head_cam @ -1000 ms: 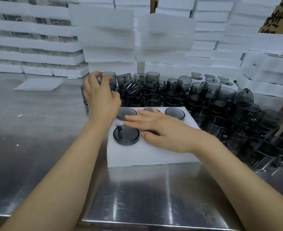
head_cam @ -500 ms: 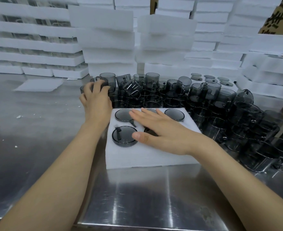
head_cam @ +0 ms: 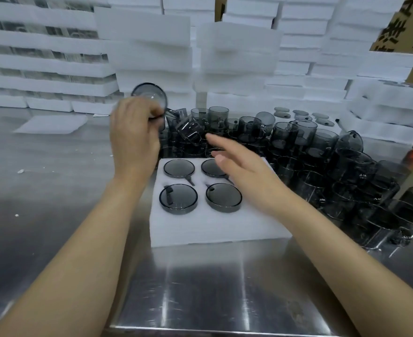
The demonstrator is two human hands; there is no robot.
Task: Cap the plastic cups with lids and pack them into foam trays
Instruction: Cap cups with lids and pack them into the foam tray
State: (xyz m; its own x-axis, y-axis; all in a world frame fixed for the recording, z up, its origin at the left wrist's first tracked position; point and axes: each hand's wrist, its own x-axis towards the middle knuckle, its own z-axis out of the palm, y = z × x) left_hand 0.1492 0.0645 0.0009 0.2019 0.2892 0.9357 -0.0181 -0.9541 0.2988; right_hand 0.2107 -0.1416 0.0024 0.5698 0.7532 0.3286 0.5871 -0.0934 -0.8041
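from where i watch, a steel table (head_cam: 54, 190) fills the view, with stacks of white foam trays (head_cam: 151, 52) walled up along its far side. in the middle lies one foam tray (head_cam: 215, 227), nearer me, and four capped cups sit in its pockets, lids up: two at the back, two in front, such as the front left one (head_cam: 178, 198). behind and to the right of the tray crowds a heap of smoky clear plastic cups (head_cam: 322, 166) with handles, some upright, some tipped. a few loose lids (head_cam: 305, 115) rest on foam beyond the heap. the left hand (head_cam: 133, 137) is raised above the heap's left end, fingers curled around one lifted cup (head_cam: 149, 94), tilted so that a round end faces me. the right hand (head_cam: 244, 176) hovers flat over the tray's back right, fingers spread, gripping nothing. i judge the cup light, stiff and slick, likely to scuff or crack, best taken around the wall or by the handle.
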